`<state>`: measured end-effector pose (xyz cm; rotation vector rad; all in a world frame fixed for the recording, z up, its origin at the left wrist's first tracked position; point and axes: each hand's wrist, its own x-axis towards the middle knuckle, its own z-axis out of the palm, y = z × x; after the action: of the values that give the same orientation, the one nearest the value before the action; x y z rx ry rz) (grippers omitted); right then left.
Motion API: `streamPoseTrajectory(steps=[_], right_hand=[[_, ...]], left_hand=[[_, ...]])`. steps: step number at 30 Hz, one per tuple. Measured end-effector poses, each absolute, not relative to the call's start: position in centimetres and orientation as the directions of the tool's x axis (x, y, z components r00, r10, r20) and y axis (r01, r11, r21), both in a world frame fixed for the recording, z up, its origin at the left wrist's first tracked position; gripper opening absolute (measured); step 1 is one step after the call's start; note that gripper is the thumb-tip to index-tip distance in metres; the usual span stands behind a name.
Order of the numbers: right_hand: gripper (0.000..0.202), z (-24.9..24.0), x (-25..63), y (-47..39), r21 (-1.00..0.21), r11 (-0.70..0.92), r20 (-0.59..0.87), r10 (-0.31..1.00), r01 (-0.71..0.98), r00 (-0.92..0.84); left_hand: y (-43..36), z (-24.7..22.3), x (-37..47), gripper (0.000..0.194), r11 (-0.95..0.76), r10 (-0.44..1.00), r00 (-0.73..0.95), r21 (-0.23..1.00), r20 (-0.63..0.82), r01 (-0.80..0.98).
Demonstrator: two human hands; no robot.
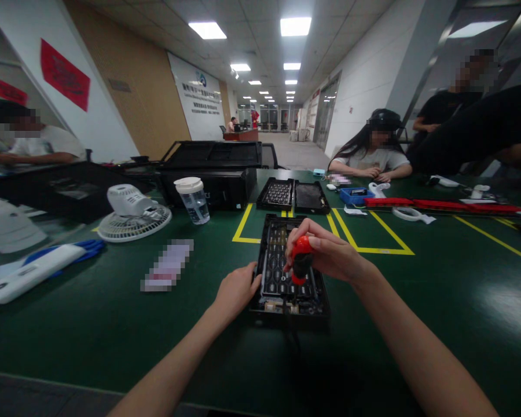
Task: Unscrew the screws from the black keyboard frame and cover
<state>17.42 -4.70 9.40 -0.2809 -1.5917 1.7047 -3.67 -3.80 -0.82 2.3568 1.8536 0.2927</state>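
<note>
A black open case point(267, 307) with rows of dark rounded cells inside lies on the green table in front of me. My left hand point(235, 289) rests against its left edge, the thumb on the rim and the other fingers partly out of sight. Over the right half of the case, my right hand point(325, 250) is closed around a screwdriver point(302, 260) with a red and black handle. The tool stands above the cells; its tip is hidden, so I cannot tell whether it touches them.
Beyond it lies another opened black case point(278, 194). To the left are a water cup point(194, 201), a white fan point(132, 214), a blurred phone-like item point(168, 265) and a white power strip point(39, 272). A blue tray point(353, 196) sits right. People are around the table.
</note>
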Motion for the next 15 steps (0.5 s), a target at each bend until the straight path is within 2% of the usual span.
streamPoseTrajectory(steps=[15], right_hand=[[0.009,9.77,18.27,-4.67,-0.934,0.147,0.332,0.687,-0.324,-0.646]], left_hand=[[-3.70,-0.91,-3.66,0.035,-0.228,0.974,0.220,0.227,0.059,0.947]])
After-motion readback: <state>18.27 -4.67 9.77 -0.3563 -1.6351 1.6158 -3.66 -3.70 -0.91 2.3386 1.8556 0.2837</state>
